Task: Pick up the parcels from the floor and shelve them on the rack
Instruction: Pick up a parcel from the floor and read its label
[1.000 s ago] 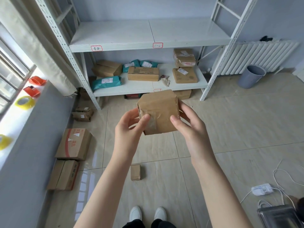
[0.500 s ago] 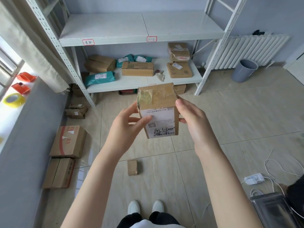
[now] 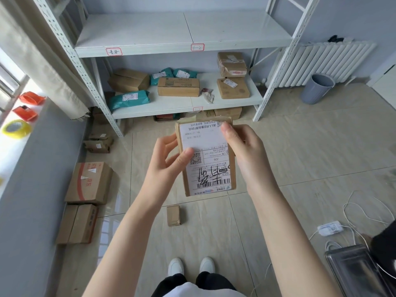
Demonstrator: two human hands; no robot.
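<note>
Brown parcel (image 3: 205, 157) held up in front of the rack (image 3: 184, 41) by both hands, white label facing up. Left hand (image 3: 169, 166) on its left edge, thumb on the label. Right hand (image 3: 244, 151) on its right edge. Small box (image 3: 173, 215) on the floor (image 3: 300, 151) below. More boxes (image 3: 89, 183) by the left wall.

Small parcel storeroom, likely courier pick-up point; white metal rack (image 3: 182, 103) with handwritten shelf tags (image 3: 197, 47); labelled cartons and teal mailer bags (image 3: 128, 99) on shelf; more boxes on tiled floor (image 3: 300, 157); tape rolls (image 3: 16, 128) on windowsill; radiator (image 3: 321, 63) behind.
</note>
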